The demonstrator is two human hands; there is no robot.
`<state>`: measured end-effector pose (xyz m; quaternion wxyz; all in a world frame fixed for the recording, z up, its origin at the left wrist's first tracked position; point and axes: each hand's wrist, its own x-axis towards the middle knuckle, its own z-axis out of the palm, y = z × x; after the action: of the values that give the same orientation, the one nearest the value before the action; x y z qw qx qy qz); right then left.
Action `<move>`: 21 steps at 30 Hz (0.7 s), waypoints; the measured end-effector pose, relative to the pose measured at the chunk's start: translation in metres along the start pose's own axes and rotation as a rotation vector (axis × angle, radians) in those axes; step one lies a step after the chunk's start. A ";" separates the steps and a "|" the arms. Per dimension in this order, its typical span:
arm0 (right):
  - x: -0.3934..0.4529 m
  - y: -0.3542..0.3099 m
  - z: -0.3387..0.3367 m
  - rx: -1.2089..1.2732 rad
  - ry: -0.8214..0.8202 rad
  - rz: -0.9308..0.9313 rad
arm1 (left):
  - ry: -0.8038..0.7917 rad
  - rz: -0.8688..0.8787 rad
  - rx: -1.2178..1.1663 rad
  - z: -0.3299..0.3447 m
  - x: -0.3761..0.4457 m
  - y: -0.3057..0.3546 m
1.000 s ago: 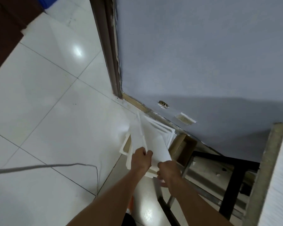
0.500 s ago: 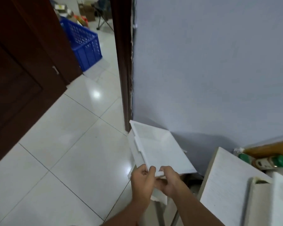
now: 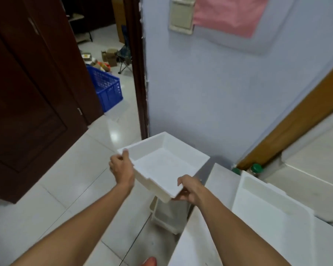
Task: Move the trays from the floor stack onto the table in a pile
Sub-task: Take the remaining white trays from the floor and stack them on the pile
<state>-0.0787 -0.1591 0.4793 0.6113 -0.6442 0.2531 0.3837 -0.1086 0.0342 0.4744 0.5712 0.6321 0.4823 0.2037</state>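
Note:
I hold a white foam tray (image 3: 164, 166) level in the air with both hands, its hollow facing up. My left hand (image 3: 121, 168) grips its left rim and my right hand (image 3: 189, 190) grips its near right corner. Below it, the white floor stack of trays (image 3: 166, 219) stands against the wall, partly hidden by the held tray. To the right is the white table (image 3: 219, 183), with another white tray (image 3: 273, 214) lying on it.
A pale blue wall (image 3: 210, 93) rises straight ahead. A dark wooden door (image 3: 27, 96) stands open at the left, with a blue crate (image 3: 106, 89) and boxes in the room beyond. Green-capped bottles (image 3: 255, 167) sit at the table's far edge.
The tray has come up from the floor stack and turned level, hollow side up. My hands have spread to opposite sides of it. The view has risen, so the table shows.

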 end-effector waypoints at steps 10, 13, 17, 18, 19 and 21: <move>-0.109 0.036 -0.116 -0.057 0.057 -0.182 | -0.712 -0.148 0.119 -0.028 -0.070 0.050; -0.134 0.051 -0.158 -0.025 0.116 -0.222 | -0.822 0.021 0.356 -0.012 -0.113 0.049; -0.160 0.070 -0.214 0.007 0.253 -0.239 | -0.883 0.298 0.507 0.016 -0.178 0.041; -0.165 0.074 -0.227 0.009 0.288 -0.243 | -0.885 0.334 0.530 0.025 -0.190 0.037; -0.167 0.079 -0.241 0.008 0.320 -0.245 | -0.886 0.360 0.543 0.035 -0.202 0.032; -0.171 0.091 -0.265 0.002 0.376 -0.243 | -0.874 0.393 0.562 0.053 -0.225 0.018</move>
<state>-0.2007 -0.4553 0.5514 0.5957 -0.7296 0.2837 0.1802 -0.1606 -0.1806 0.5431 0.4788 0.8639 0.1092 -0.1116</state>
